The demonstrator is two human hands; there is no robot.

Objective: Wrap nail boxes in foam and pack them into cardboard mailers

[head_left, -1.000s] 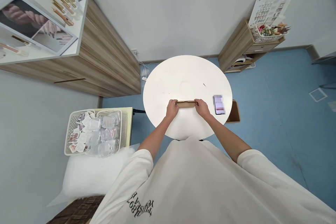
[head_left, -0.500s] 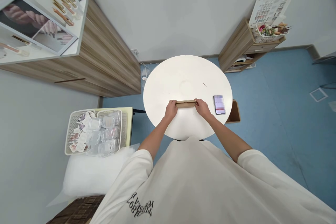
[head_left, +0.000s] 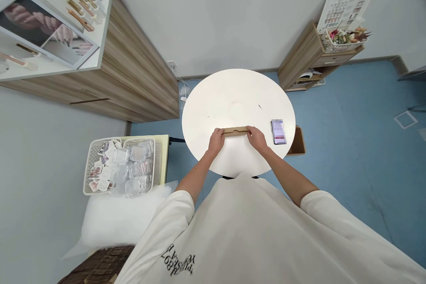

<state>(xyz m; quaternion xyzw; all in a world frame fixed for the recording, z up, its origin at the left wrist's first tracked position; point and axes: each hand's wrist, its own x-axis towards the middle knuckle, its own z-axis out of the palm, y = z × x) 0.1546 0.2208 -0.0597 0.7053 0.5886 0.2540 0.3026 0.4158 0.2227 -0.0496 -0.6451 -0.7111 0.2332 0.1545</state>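
Note:
A small flat brown cardboard box [head_left: 235,131] is on or just above the near half of the white oval table [head_left: 213,93]. My left hand [head_left: 217,139] grips its left end, and my right hand [head_left: 256,137] grips its right end. Fingers of both hands are bent around the box's edges. The lid looks closed down, with a small notch at the middle of its front edge. To the right of my right hand lies a phone [head_left: 278,132] with a lit, blurred-out screen.
White baskets [head_left: 153,155] of plastic packets and cards stand at left beside white wrapping sheet [head_left: 113,222]. A wooden cabinet [head_left: 140,66] rises at far left. A small drawer unit [head_left: 301,57] stands back right. Under the table's right edge sits an open brown bin [head_left: 297,142].
The dark gap along the box's top edge has narrowed as the lid came down under my fingers. Both hands stay at the box's ends.

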